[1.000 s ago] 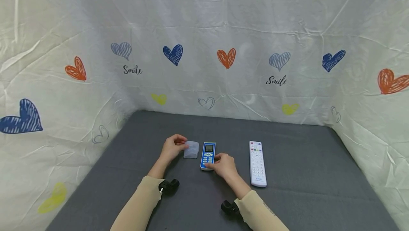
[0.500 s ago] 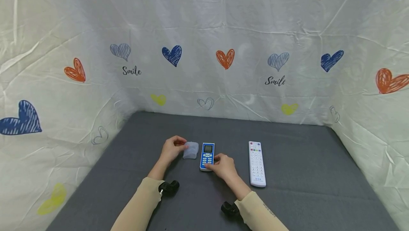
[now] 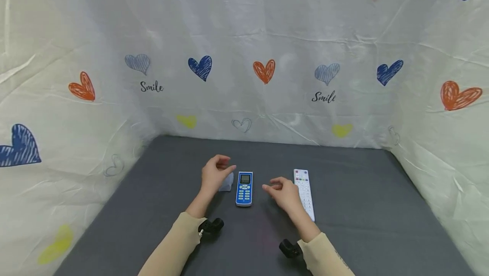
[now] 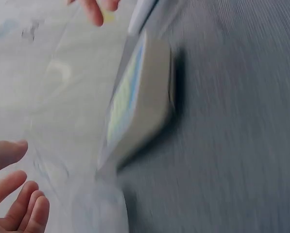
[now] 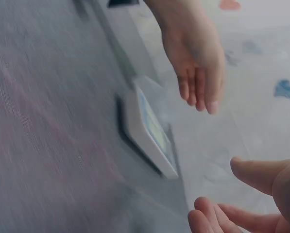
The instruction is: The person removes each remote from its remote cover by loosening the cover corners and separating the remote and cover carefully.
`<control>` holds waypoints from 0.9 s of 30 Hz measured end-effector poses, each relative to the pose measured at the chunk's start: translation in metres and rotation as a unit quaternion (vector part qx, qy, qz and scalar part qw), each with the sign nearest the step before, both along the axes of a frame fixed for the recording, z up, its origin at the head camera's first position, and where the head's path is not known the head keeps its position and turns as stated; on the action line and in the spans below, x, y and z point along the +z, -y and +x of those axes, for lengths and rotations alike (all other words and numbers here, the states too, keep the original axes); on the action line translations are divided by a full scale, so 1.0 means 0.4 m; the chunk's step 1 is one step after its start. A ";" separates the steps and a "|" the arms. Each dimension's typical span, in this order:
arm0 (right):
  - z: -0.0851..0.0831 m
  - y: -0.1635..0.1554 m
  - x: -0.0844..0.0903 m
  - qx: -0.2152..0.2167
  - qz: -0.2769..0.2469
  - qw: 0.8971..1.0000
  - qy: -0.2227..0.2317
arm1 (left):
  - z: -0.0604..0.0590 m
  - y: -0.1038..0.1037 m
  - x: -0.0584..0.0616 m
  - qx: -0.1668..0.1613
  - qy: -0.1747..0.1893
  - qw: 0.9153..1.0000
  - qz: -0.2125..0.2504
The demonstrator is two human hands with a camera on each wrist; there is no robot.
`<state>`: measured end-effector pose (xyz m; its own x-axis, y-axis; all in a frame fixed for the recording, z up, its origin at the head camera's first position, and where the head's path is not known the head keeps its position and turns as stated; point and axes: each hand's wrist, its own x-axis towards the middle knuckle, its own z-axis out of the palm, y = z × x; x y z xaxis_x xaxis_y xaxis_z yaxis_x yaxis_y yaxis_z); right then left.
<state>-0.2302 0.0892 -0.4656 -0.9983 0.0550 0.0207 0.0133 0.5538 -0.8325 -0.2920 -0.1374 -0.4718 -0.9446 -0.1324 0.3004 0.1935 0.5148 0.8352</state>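
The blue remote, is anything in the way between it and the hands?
No. The blue remote lies flat on the grey table, with bare cloth between it and the right hand. The left hand hovers beside it, over a small clear wrapper.

Blue, white and grey

Blue-and-white remote (image 3: 244, 188), white remote (image 3: 304, 189), dark grey mat (image 3: 363, 208), white cloth (image 3: 267, 25) with coloured hearts.

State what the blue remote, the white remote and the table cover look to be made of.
Blue remote: likely hard plastic, with a smooth rigid case, a small screen and moulded buttons.
White remote: likely plastic too, a long smooth case with rows of keys.
Table cover: seemingly matte grey felt-like fabric, finely ribbed in the wrist views.
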 end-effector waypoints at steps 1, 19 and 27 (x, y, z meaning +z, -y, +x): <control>-0.002 -0.013 0.006 -0.008 0.000 1.000 -0.006 | 0.001 -0.013 0.007 -0.008 0.001 1.000 0.003; -0.006 -0.235 0.005 -0.121 0.014 0.992 0.009 | 0.030 -0.270 -0.017 -0.132 0.000 0.991 0.004; 0.000 -0.258 -0.028 -0.142 0.033 0.989 0.036 | 0.066 -0.350 -0.048 -0.179 0.063 0.982 -0.012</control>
<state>-0.2300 0.1924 -0.4769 -0.9418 0.3343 -0.0363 0.2335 0.5723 -0.7861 -0.2656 0.0025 -0.4910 -0.9592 0.2209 0.1767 0.2613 0.4531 0.8523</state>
